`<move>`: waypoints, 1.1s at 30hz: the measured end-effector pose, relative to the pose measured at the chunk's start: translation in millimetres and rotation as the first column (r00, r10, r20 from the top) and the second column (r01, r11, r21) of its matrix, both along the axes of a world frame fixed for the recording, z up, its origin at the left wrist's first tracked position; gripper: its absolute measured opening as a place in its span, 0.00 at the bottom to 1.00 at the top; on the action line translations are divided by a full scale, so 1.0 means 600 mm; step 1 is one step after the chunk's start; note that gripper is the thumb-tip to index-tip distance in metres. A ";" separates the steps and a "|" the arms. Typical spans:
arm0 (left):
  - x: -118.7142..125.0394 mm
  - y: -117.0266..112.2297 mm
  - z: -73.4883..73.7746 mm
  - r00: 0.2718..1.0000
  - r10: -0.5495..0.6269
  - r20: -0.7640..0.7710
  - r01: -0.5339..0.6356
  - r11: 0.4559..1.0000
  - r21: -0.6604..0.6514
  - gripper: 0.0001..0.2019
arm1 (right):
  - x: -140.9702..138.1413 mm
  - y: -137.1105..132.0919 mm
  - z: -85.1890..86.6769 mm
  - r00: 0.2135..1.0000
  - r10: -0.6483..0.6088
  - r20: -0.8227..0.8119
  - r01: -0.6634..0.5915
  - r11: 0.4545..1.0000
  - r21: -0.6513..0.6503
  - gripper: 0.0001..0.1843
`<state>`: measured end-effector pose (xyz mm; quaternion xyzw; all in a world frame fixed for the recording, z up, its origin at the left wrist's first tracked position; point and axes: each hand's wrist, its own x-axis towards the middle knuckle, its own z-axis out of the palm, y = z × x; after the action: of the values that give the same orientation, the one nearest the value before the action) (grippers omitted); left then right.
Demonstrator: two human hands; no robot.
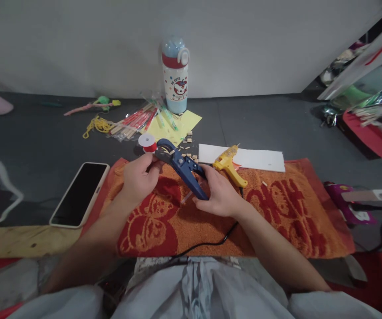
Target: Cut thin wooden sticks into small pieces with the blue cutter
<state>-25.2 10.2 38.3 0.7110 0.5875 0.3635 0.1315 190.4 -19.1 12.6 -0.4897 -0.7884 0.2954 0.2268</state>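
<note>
My right hand (219, 191) is wrapped round the handles of a blue ratchet-style hand cutter (182, 166), which slants up and left over the towel. At the cutter's jaw, my left hand (142, 175) is closed in a pinch; what its fingers hold is too small and hidden to make out. Just behind the left hand stands a spool (148, 141) of red thread with a white top. Several short wooden stick pieces (188, 156) lie scattered beyond the cutter. A yellow glue gun (228, 165) rests right of the cutter, partly over a white strip (260, 158).
An orange and red towel (211, 230) lies under my hands. A phone (79, 195) is at left. Behind are yellow paper (191, 122), wrapped sticks (134, 122), yellow cord (99, 125) and a tall bottle (176, 79). A purple device (348, 204) and a black cable lie right.
</note>
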 end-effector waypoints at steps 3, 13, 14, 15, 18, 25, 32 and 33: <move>-0.002 0.004 0.006 0.997 -0.032 0.068 0.036 0.998 -0.052 0.09 | 0.002 0.001 0.001 1.000 -0.007 0.009 0.007 1.000 0.017 0.40; -0.007 0.013 0.005 0.967 -0.121 0.226 0.159 0.975 -0.157 0.10 | 0.008 0.004 0.001 0.995 0.055 -0.081 -0.058 0.998 -0.036 0.40; -0.006 0.013 0.004 0.971 -0.118 0.206 0.148 0.979 -0.140 0.09 | 0.008 0.004 0.002 0.995 0.057 -0.085 -0.062 0.997 -0.048 0.41; -0.006 0.013 0.003 0.976 -0.113 0.184 0.136 0.983 -0.120 0.09 | 0.008 0.005 0.003 0.994 0.059 -0.090 -0.065 0.996 -0.061 0.41; -0.005 0.011 0.000 0.988 -0.096 0.123 0.105 0.992 -0.071 0.07 | 0.007 0.006 0.006 0.991 0.073 -0.114 -0.084 0.993 -0.088 0.40; -0.004 0.008 -0.001 0.997 -0.058 0.058 0.060 0.998 -0.028 0.07 | 0.008 0.006 0.007 0.986 0.072 -0.147 -0.091 0.988 -0.123 0.39; -0.004 0.010 -0.007 0.998 -0.045 0.053 0.044 0.999 0.017 0.06 | 0.008 0.006 0.008 0.982 0.060 -0.176 -0.086 0.986 -0.143 0.39; -0.005 0.011 -0.009 0.998 -0.044 0.046 0.042 0.999 0.034 0.06 | 0.008 0.006 0.008 0.983 0.062 -0.171 -0.087 0.986 -0.145 0.39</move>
<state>-27.9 16.7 33.0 0.7169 0.5627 0.3867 0.1412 194.9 -15.6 17.4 -0.4492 -0.7598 0.4025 0.2427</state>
